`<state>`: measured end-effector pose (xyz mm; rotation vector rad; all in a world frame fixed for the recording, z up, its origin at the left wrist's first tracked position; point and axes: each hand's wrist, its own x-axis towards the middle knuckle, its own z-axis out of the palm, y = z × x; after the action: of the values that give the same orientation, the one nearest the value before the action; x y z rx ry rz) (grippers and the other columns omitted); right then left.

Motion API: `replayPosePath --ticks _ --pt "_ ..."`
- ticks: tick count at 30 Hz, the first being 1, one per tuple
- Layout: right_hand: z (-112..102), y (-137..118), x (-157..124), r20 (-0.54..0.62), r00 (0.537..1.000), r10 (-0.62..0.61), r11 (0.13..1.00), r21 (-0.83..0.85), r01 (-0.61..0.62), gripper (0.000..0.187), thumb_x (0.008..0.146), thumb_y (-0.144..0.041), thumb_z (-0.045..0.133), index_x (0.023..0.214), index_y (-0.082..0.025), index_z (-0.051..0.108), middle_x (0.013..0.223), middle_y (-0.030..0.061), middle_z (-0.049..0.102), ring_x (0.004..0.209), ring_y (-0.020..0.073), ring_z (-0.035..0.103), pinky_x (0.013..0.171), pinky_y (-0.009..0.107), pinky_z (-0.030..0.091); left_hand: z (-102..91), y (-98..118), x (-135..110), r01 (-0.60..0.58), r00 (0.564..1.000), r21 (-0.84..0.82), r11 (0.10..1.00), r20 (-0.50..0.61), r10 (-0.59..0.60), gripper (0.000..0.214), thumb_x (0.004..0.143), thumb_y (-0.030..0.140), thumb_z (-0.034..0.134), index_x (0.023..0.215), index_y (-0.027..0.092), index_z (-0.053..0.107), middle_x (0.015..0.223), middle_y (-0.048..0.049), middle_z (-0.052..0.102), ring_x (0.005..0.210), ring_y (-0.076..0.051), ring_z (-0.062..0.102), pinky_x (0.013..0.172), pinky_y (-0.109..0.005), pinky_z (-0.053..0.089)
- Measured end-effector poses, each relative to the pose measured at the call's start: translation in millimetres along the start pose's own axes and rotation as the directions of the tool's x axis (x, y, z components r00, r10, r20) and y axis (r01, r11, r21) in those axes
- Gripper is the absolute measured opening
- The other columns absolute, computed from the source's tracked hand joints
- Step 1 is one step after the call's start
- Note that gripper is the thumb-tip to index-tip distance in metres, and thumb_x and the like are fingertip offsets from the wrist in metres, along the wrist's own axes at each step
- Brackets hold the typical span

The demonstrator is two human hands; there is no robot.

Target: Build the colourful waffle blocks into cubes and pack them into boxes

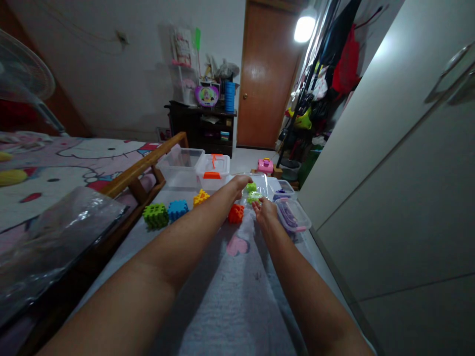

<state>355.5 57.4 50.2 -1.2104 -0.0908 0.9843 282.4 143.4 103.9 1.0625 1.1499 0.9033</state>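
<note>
My left hand (238, 188) reaches to the left side of a clear plastic container (262, 181), its fingers curled at the edge. At the near right corner my right hand (265, 209) has its thumb and fingers about the same container; fingertip detail is small. Light green pieces (252, 187) show in or under the clear plastic between my hands. Below my left wrist sits an orange-red foam-like block (236, 213). A yellow block (201, 197), partly behind my left forearm, a blue block (177, 209) and a green block (156, 216) stand in a row to the left.
Behind the blocks stand an open clear bin (181, 170) and a lidded box with orange clips (213, 170). On the right are a pink-clipped box with purple pieces (292, 215) and another small box (282, 189). A wooden bed rail (148, 160) borders the left, a pale cabinet (389, 148) the right.
</note>
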Motion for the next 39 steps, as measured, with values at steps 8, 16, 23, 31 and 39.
replayPosePath --ticks 8,16,23,31,39 --pt "-11.0 -5.1 -18.8 0.065 0.998 0.023 0.999 0.044 -0.026 0.026 0.065 -0.004 0.054 0.079 -0.023 0.043 0.067 -0.0052 0.054 0.066 0.0101 0.063 0.071 0.023 0.057 -19.3 6.7 -39.1 -0.043 0.999 -0.024 0.999 0.016 0.043 0.021 0.073 0.008 0.066 0.093 0.016 0.064 0.095 -0.0063 0.066 0.103 -0.022 0.06 0.091 -0.035 0.046" --pt "-22.4 -27.3 -42.4 0.199 0.978 -0.057 0.998 0.004 0.057 0.027 0.063 -0.006 0.057 0.083 -0.023 0.053 0.073 -0.004 0.06 0.066 0.0111 0.062 0.064 0.022 0.053 -102.7 20.3 -91.2 -0.261 0.965 -0.047 0.964 0.03 0.262 0.028 0.067 0.012 0.064 0.095 0.017 0.064 0.1 -0.0067 0.066 0.099 -0.019 0.059 0.093 -0.033 0.042" --pt "35.9 -41.5 -37.2 0.49 0.871 -0.012 0.942 -0.286 0.174 0.016 0.064 -0.011 0.059 0.078 -0.019 0.06 0.078 0.001 0.065 0.072 0.0124 0.062 0.067 0.024 0.05 -149.7 46.3 -50.8 -0.173 0.948 -0.067 0.983 -0.282 0.148 0.019 0.07 0.005 0.06 0.085 0.016 0.062 0.092 -0.0059 0.066 0.104 -0.02 0.06 0.094 -0.034 0.043" --pt "103.6 -5.3 -8.1 0.481 0.876 0.026 0.857 -0.462 0.228 0.028 0.061 -0.01 0.064 0.087 -0.022 0.066 0.076 -0.0025 0.061 0.075 0.013 0.054 0.069 0.023 0.045 -145.2 34.3 -1.3 0.016 0.943 0.002 1.0 -0.333 -0.014 0.028 0.091 0.03 0.063 0.114 0.014 0.062 0.117 -0.0091 0.063 0.104 -0.022 0.062 0.088 -0.042 0.053" --pt "126.3 4.8 15.3 0.458 0.889 -0.022 0.852 -0.457 0.257 0.052 0.061 -0.005 0.061 0.108 -0.025 0.064 0.075 -0.0046 0.059 0.066 0.0115 0.052 0.065 0.023 0.042 -143.1 30.2 15.7 0.078 0.938 -0.009 0.997 -0.338 -0.077 0.037 0.092 0.034 0.062 0.124 0.017 0.058 0.124 -0.0098 0.06 0.107 -0.024 0.062 0.088 -0.043 0.055"
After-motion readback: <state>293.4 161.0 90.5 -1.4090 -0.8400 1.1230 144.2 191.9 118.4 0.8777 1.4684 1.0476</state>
